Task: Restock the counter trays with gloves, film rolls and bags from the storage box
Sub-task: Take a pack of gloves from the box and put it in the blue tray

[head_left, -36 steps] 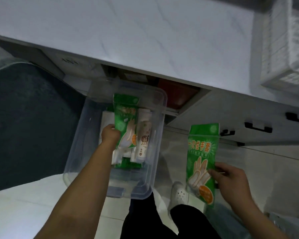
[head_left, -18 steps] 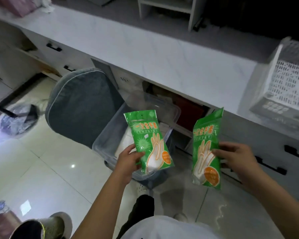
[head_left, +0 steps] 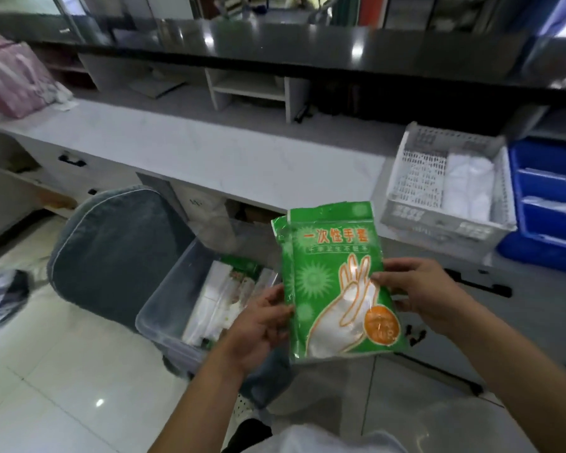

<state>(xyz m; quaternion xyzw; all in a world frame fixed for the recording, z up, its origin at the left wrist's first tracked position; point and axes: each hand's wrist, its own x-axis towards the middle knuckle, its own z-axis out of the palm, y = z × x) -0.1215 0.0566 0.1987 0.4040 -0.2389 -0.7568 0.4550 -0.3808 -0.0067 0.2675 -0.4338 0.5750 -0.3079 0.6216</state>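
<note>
I have two green glove packs (head_left: pixel 335 282) stacked together, my left hand (head_left: pixel 258 325) pinching their left edge and my right hand (head_left: pixel 422 295) gripping the right. Below them the clear storage box (head_left: pixel 164 305) on the floor holds more packets, so plenty remains. Farther off, the white tray (head_left: pixel 438 220) on the table (head_left: pixel 209 152) looks partly filled; these gloves aren't placed yet.

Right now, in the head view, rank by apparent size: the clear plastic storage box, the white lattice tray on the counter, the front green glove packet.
1. Clear plastic storage box
2. White lattice tray
3. Front green glove packet; near the camera, so truly smaller still.
</note>
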